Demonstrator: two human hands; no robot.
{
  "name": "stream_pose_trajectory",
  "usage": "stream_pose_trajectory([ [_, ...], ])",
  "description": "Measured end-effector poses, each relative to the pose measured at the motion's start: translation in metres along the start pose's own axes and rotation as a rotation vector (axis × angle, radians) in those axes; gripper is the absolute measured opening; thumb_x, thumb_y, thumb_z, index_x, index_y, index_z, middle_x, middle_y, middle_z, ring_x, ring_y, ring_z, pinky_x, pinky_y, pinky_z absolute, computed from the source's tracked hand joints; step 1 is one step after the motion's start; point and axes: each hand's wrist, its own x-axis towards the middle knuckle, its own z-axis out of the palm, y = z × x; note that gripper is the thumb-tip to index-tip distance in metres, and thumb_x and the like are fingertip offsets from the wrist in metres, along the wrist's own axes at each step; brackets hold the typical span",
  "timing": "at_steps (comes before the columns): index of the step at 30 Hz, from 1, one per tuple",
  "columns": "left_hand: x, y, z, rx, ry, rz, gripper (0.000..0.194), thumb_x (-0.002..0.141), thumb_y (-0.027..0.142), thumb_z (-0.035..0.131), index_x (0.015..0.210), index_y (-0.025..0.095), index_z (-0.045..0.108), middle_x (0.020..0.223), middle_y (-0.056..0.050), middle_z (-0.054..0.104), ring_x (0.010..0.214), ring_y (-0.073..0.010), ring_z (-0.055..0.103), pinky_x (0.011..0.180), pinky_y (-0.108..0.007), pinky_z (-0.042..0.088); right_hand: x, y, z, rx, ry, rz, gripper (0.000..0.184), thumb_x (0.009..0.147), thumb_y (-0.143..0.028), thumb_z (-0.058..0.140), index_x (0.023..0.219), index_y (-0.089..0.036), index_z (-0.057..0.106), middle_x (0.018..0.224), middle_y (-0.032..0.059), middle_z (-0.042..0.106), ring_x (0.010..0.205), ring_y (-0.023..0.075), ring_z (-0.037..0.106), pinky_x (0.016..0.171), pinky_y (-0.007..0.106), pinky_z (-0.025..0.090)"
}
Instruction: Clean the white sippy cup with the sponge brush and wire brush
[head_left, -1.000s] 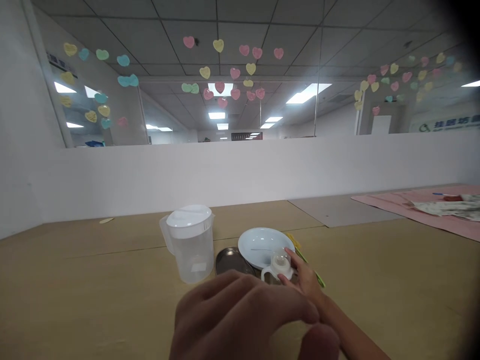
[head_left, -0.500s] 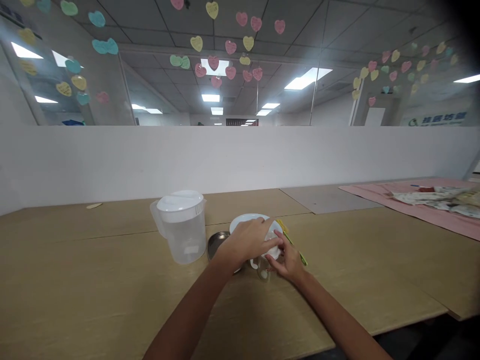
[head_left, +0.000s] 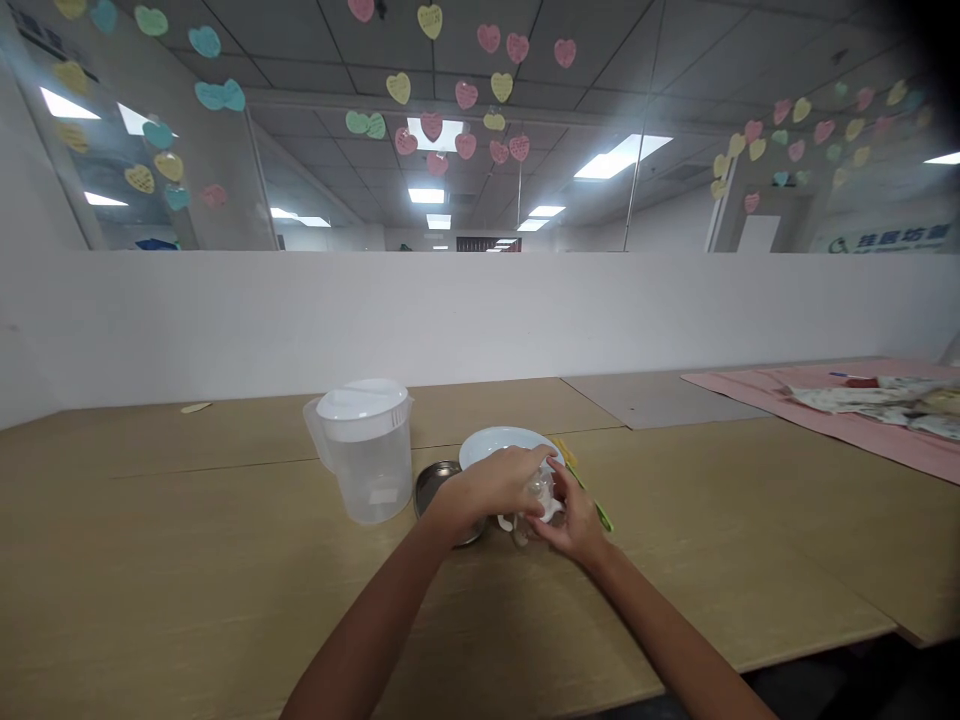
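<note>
Between my two hands is a small clear bottle [head_left: 541, 487] with white curved handles, tilted, its lower part just above or on the table; which I cannot tell. My left hand [head_left: 495, 487] reaches over it from the left with fingers closed around its upper part. From the right side my right hand [head_left: 576, 515] grips it, thumb and fingers curled round it. A white plate [head_left: 502, 437] lies behind my hands. The steel dish [head_left: 431, 487] beside it is partly covered by my left hand and wrist. To the right lies a brush with a green handle [head_left: 602, 515] and yellow head.
A clear plastic pitcher [head_left: 371, 460] with a white lid stands left of the steel dish. Pink cloth [head_left: 731, 388] with patterned fabric on it covers the far right of the table [head_left: 187, 560]. A white wall [head_left: 450, 315] rises behind the table.
My left hand has its fingers drawn in closer around the bottle's upper part. The bottle is tilted a little differently, and the view has shifted slightly.
</note>
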Motion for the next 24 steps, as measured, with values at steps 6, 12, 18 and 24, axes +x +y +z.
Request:
stream_pose_trajectory([
  [6, -0.002, -0.012, -0.009, -0.095, -0.043, 0.018, 0.069, 0.059, 0.029, 0.065, 0.121, 0.024, 0.037, 0.099, -0.002, 0.058, 0.087, -0.0176, 0.055, 0.068, -0.022, 0.042, 0.001, -0.001, -0.001, 0.062, -0.065, -0.048, 0.074, 0.069, -0.047, 0.058, 0.126, -0.015, 0.025, 0.084, 0.0091, 0.064, 0.072, 0.0212, 0.063, 0.064, 0.034, 0.051],
  [12, -0.005, -0.011, -0.014, -0.062, -0.006, -0.098, 0.074, 0.057, 0.045, 0.065, 0.122, 0.022, 0.039, 0.098, -0.005, 0.06, 0.084, -0.0195, 0.057, 0.067, -0.024, 0.042, 0.004, -0.01, -0.002, 0.063, -0.056, -0.1, 0.071, 0.072, -0.047, 0.054, 0.128, -0.018, 0.023, 0.076, 0.0043, 0.065, 0.067, 0.0199, 0.062, 0.062, 0.033, 0.051],
  [18, -0.001, 0.003, -0.005, 0.188, 0.176, -0.231, 0.07, 0.061, 0.056, 0.055, 0.118, 0.016, 0.045, 0.089, -0.011, 0.062, 0.074, -0.0244, 0.058, 0.056, -0.027, 0.038, 0.002, -0.008, 0.002, 0.016, -0.004, -0.125, 0.07, 0.071, -0.047, 0.055, 0.127, -0.016, 0.027, 0.078, 0.006, 0.063, 0.068, 0.0189, 0.061, 0.062, 0.031, 0.051],
  [24, -0.005, 0.004, -0.009, 0.077, 0.095, -0.134, 0.06, 0.062, 0.043, 0.059, 0.117, 0.024, 0.043, 0.081, -0.001, 0.062, 0.075, -0.0199, 0.058, 0.057, -0.024, 0.038, 0.0, -0.006, 0.004, 0.015, 0.007, 0.002, 0.073, 0.066, -0.045, 0.061, 0.125, -0.013, 0.031, 0.067, 0.0018, 0.062, 0.06, 0.0156, 0.059, 0.059, 0.028, 0.05],
])
